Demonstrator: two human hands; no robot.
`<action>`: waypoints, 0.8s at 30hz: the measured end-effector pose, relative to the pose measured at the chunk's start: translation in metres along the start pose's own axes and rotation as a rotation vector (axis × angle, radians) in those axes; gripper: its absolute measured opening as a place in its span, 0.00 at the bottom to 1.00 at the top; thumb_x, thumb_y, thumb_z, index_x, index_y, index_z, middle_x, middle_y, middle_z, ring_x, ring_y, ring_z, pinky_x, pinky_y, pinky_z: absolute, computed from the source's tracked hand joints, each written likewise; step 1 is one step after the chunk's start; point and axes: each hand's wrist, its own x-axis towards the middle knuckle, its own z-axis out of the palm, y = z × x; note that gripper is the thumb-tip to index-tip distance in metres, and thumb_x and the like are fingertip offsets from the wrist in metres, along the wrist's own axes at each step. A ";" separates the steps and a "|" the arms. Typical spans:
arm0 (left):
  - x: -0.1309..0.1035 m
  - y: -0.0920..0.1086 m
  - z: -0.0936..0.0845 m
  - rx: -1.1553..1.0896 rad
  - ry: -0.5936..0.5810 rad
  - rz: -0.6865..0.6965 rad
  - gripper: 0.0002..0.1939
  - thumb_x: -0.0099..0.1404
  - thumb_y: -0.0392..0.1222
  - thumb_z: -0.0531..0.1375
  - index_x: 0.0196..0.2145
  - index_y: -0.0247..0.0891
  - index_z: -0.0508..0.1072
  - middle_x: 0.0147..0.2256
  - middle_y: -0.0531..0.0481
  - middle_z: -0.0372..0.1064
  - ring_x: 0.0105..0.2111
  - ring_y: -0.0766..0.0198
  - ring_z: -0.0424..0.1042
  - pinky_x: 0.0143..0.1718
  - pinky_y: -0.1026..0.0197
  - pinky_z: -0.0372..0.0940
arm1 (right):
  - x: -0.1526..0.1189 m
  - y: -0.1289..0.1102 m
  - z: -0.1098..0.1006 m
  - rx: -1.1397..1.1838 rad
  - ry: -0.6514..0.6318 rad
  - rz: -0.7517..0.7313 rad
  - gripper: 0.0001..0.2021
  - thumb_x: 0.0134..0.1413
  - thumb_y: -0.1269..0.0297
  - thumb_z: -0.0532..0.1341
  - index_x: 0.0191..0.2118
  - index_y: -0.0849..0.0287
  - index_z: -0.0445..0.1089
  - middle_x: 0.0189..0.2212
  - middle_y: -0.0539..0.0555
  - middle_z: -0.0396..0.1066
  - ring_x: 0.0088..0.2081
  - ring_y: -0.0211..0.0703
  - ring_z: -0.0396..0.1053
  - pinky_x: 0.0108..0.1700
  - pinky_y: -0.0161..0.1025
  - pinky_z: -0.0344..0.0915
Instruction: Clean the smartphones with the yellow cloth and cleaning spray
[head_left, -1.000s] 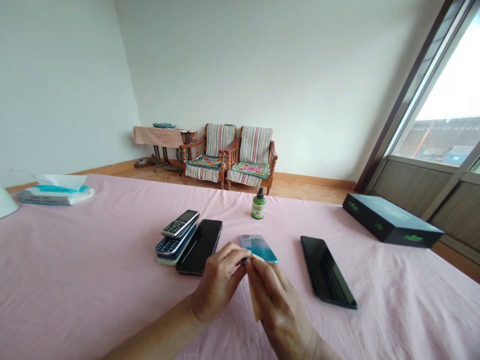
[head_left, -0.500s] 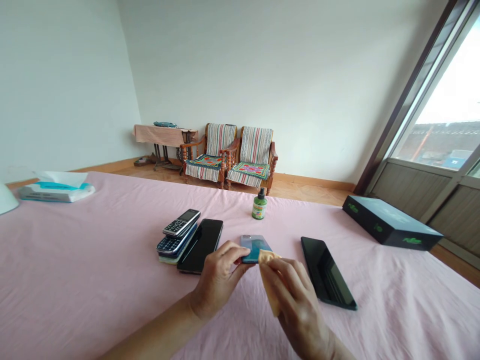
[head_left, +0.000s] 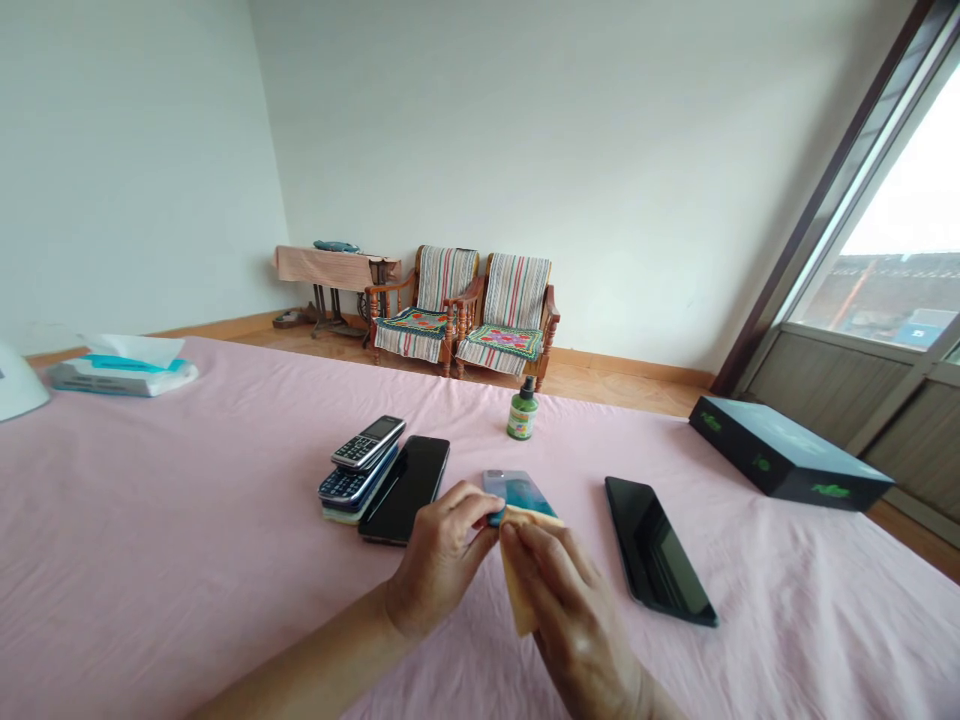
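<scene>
A blue smartphone is held just above the pink cloth, its shiny back and camera corner facing up. My left hand pinches its left edge between thumb and fingers. In my right hand a yellow cloth is bunched, pressed against the phone's near edge and hanging down below it. The cloth and fingers hide that near part of the phone. Left of my hands lies a black smartphone, beside a stack of phones topped by a keypad phone. Right of them rests a large black phone.
A green spray bottle stands beyond the phone. At the right is a black box; a tissue pack lies at the far left. The pink cloth covers the surface. Two chairs stand behind.
My right hand has moved the yellow cloth leftward along the phone's near edge, closer to my left hand. The left hand keeps its pinch. The view has shifted slightly.
</scene>
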 end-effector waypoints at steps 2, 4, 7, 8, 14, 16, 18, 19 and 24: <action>0.000 0.000 0.000 0.006 0.006 -0.002 0.05 0.65 0.38 0.60 0.39 0.37 0.73 0.32 0.50 0.69 0.31 0.64 0.72 0.33 0.66 0.67 | -0.004 0.003 0.001 -0.024 0.014 0.026 0.23 0.62 0.75 0.48 0.62 0.63 0.56 0.49 0.64 0.66 0.52 0.54 0.62 0.49 0.51 0.68; 0.000 -0.001 0.000 0.013 0.010 -0.005 0.06 0.64 0.39 0.61 0.39 0.37 0.73 0.32 0.50 0.69 0.31 0.64 0.71 0.33 0.65 0.67 | -0.009 0.007 0.000 -0.051 0.048 0.077 0.24 0.61 0.75 0.50 0.62 0.62 0.55 0.48 0.64 0.66 0.49 0.53 0.64 0.48 0.50 0.68; -0.002 -0.002 0.001 0.020 -0.007 -0.010 0.06 0.63 0.41 0.62 0.38 0.37 0.73 0.32 0.49 0.69 0.31 0.63 0.71 0.33 0.65 0.66 | -0.012 0.010 -0.001 -0.062 0.069 0.111 0.23 0.61 0.75 0.51 0.62 0.63 0.56 0.46 0.64 0.66 0.45 0.51 0.65 0.46 0.49 0.69; -0.002 -0.002 0.001 0.017 -0.015 -0.013 0.06 0.63 0.41 0.62 0.38 0.37 0.73 0.32 0.49 0.69 0.31 0.63 0.71 0.33 0.65 0.66 | -0.011 0.009 -0.001 -0.058 0.059 0.093 0.22 0.61 0.75 0.51 0.61 0.64 0.57 0.46 0.64 0.66 0.45 0.51 0.65 0.46 0.48 0.69; -0.002 -0.003 0.001 0.002 -0.014 -0.016 0.06 0.63 0.39 0.62 0.39 0.37 0.73 0.32 0.50 0.69 0.31 0.64 0.71 0.32 0.65 0.66 | -0.002 0.005 -0.005 -0.090 0.030 -0.001 0.20 0.62 0.75 0.49 0.60 0.67 0.59 0.47 0.64 0.66 0.49 0.54 0.63 0.48 0.51 0.67; -0.001 -0.003 0.001 -0.001 -0.009 -0.019 0.06 0.63 0.38 0.63 0.39 0.37 0.73 0.32 0.50 0.69 0.31 0.64 0.71 0.33 0.65 0.66 | -0.003 0.007 -0.005 -0.111 0.040 0.028 0.21 0.61 0.75 0.51 0.60 0.66 0.59 0.46 0.64 0.67 0.47 0.54 0.63 0.47 0.52 0.68; -0.001 -0.003 0.001 -0.006 -0.017 -0.022 0.06 0.62 0.39 0.63 0.39 0.37 0.73 0.32 0.50 0.68 0.31 0.64 0.71 0.33 0.65 0.66 | -0.004 0.007 -0.005 -0.121 0.051 0.040 0.21 0.61 0.75 0.52 0.59 0.66 0.59 0.46 0.64 0.67 0.46 0.53 0.64 0.46 0.51 0.68; -0.001 -0.003 0.001 -0.007 -0.023 -0.024 0.06 0.62 0.39 0.63 0.39 0.37 0.73 0.32 0.50 0.68 0.31 0.64 0.71 0.33 0.65 0.66 | -0.004 0.006 -0.005 -0.121 0.053 0.031 0.20 0.61 0.75 0.51 0.58 0.66 0.60 0.45 0.64 0.67 0.46 0.53 0.64 0.46 0.51 0.68; -0.001 -0.001 0.000 -0.018 -0.019 -0.017 0.06 0.63 0.38 0.63 0.39 0.37 0.73 0.32 0.50 0.68 0.31 0.64 0.70 0.33 0.65 0.66 | 0.001 0.001 -0.002 -0.106 0.058 -0.005 0.18 0.61 0.76 0.51 0.56 0.69 0.62 0.44 0.65 0.68 0.47 0.53 0.64 0.48 0.51 0.67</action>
